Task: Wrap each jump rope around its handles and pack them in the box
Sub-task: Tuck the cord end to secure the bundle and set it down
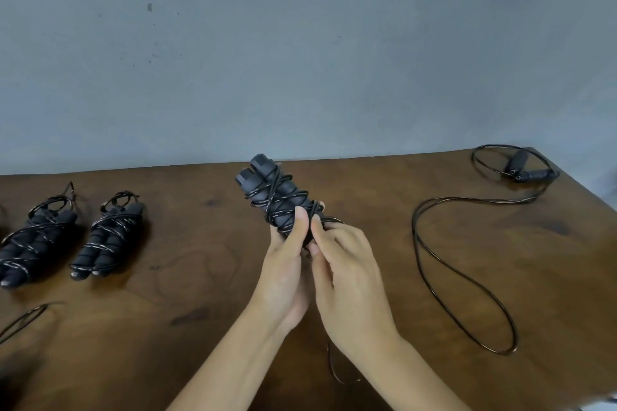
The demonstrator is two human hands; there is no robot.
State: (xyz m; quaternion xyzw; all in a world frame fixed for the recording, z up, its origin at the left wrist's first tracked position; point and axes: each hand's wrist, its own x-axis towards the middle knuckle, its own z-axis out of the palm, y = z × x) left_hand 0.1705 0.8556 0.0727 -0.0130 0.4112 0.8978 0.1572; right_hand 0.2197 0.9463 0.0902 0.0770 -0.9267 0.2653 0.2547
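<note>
Jump ropes, wrapped and lying on the worktop (207, 243): 2, namely the far-left bundle (33, 247) and its neighbour (108, 237).
Jump ropes, partly wrapped, held above the worktop: 1 (273, 197).
Jump ropes, unwrapped, cord loose: 1 (521, 170), at the far right corner.
Handles per rope: 2, black.
Stray cord loops at the left edge: 1 (23, 320); which rope it belongs to cannot be told.
Hands: 2, left (283, 274) and right (347, 277).
Worktops: 1.

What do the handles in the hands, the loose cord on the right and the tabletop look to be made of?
Handles: likely foam grips, matte black and ribbed, with harder-looking plastic end caps. Loose cord: probably plastic-coated cable, thin, glossy black, holding springy loops. Tabletop: wood or wood veneer, brown with visible grain and knots, slight sheen.
</note>
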